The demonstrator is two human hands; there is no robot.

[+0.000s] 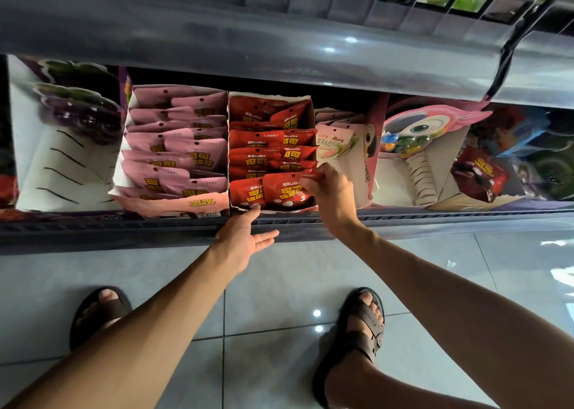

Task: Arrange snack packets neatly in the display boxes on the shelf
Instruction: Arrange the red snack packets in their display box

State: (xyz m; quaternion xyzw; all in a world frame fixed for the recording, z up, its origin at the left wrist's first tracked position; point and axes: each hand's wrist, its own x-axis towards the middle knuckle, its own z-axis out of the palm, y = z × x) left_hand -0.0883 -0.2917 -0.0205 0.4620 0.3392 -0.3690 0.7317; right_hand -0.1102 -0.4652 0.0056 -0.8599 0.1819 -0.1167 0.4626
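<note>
On the low shelf (pixel 186 227), the red display box (pixel 306 110) sits between a pink box (pixel 174 205) and a part-empty one. My right hand (pixel 329 188) pinches the top edge of a red packet (pixel 287 191) in the near row; my left hand (pixel 245 237) hovers open, empty, below. Best, I judge, to slide it upright, flush with its neighbour.

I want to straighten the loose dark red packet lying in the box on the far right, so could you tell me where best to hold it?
Pinch the dark red packet by its flat upper edge, from above: it leans tilted, alone, top end free.
</note>
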